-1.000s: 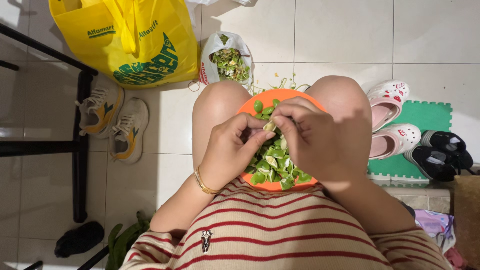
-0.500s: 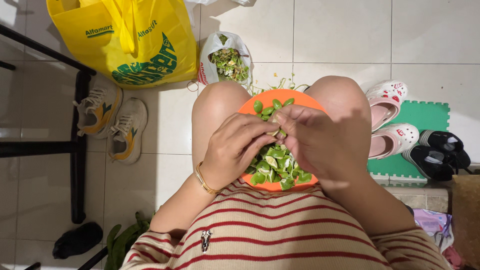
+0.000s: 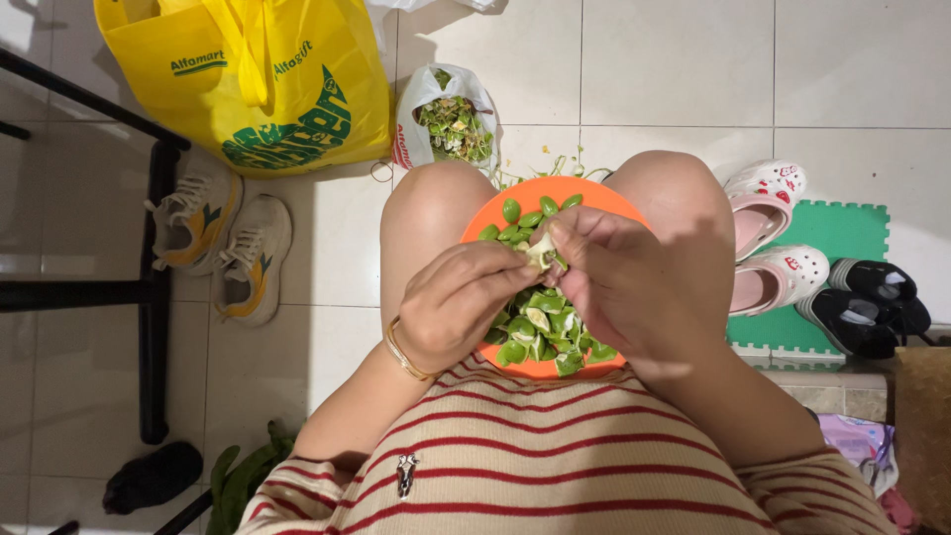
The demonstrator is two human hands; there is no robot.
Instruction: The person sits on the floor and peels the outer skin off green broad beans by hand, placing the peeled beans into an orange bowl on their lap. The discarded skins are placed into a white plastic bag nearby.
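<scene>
A small pale green bean pod (image 3: 540,252) is pinched between the fingertips of both hands, right over the middle of the orange bowl (image 3: 594,197), which is held on the lap between the two knees. The left hand (image 3: 458,300) is curled in from about 8 o'clock of the pod, fingers pressed together on it, with a gold bracelet (image 3: 401,355) worn at the wrist. The right hand (image 3: 629,282) is closed on the pod from 4 o'clock, thumb and forefinger pinching it. Just under the hands, the bowl is piled with green beans and split shells (image 3: 543,327), and a few whole beans (image 3: 515,213) are seen at the bowl's 11 o'clock rim.

Further out, a small white plastic bag of green scraps (image 3: 453,124) is sat on the tiled floor (image 3: 674,69) at 12 o'clock of the bowl, with a big yellow shopping bag (image 3: 263,84) just beside it at 10 o'clock. A pair of white sneakers (image 3: 223,238) is parked at 9 o'clock next to a black frame leg (image 3: 157,297). At 3 o'clock, white and pink clogs (image 3: 778,238) and black sandals (image 3: 872,312) are laid on a green foam mat (image 3: 842,228). A striped shirt (image 3: 555,466) is seen at 6 o'clock.
</scene>
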